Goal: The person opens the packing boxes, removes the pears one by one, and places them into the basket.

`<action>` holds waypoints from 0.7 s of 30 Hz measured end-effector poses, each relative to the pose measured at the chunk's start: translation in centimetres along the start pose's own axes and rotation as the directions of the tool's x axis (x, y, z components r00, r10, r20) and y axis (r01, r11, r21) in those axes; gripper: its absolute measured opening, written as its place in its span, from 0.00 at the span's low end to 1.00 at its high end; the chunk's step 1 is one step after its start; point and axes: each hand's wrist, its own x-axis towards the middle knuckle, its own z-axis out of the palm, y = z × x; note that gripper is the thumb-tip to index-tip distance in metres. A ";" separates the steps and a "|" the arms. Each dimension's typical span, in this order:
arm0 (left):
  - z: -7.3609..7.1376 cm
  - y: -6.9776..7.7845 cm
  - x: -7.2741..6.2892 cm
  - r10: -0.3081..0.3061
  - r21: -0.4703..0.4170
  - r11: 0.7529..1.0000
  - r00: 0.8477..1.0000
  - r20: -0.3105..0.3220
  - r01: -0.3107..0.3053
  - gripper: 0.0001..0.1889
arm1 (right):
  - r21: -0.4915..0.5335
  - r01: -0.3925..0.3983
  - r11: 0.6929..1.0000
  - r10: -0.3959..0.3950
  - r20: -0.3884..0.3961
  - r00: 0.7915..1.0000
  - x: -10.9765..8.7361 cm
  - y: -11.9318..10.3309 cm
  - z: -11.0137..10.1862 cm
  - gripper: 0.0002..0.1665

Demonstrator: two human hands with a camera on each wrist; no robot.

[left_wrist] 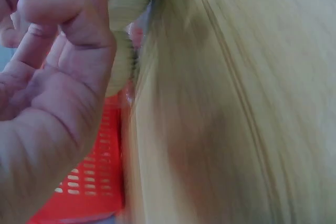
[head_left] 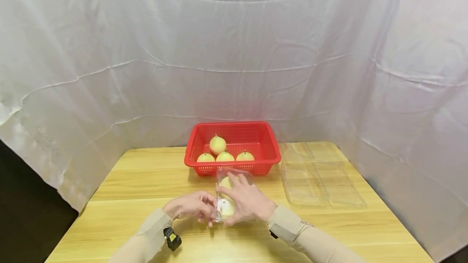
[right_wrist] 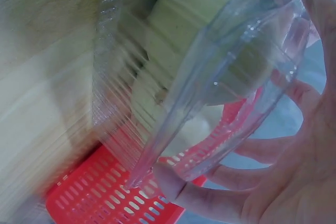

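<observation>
A clear plastic clamshell box point(head_left: 219, 213) lies on the table in front of the red basket, with pale yellow pears point(head_left: 227, 208) inside. In the right wrist view its lid point(right_wrist: 210, 56) slants over the pears, apart from the base at the side near the camera. My right hand point(head_left: 250, 200) spreads over the lid from the right, fingers fanned and fairly straight against it. My left hand point(head_left: 193, 206) is at the box's left edge, its fingers bent and holding that edge; the left wrist view hides the exact contact.
Behind the box stands a red slotted basket point(head_left: 270, 157) with several pears point(head_left: 217, 145) in it. Clear empty clamshell boxes point(head_left: 321, 177) lie spread open on the table's right side. Pale curtains point(head_left: 234, 52) surround the wooden table point(head_left: 146, 190).
</observation>
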 end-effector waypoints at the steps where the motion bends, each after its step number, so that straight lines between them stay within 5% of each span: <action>1: 0.1 0.0 0.0 0.004 0.004 1.000 1.000 -0.002 -0.004 0.10 | 0.012 -0.005 1.000 0.005 -0.001 1.000 0.0 0.0 -0.1 0.56; 13: 0.0 -0.3 0.0 -0.021 0.070 0.997 0.998 -0.052 0.025 0.16 | 0.184 0.051 0.981 -0.057 0.024 0.998 -0.9 0.5 -1.2 0.56; 21: -0.2 -0.2 0.0 -0.003 0.085 0.996 0.996 -0.091 0.011 0.15 | 0.392 0.090 0.916 -0.082 -0.037 0.996 -2.0 2.0 -1.8 0.54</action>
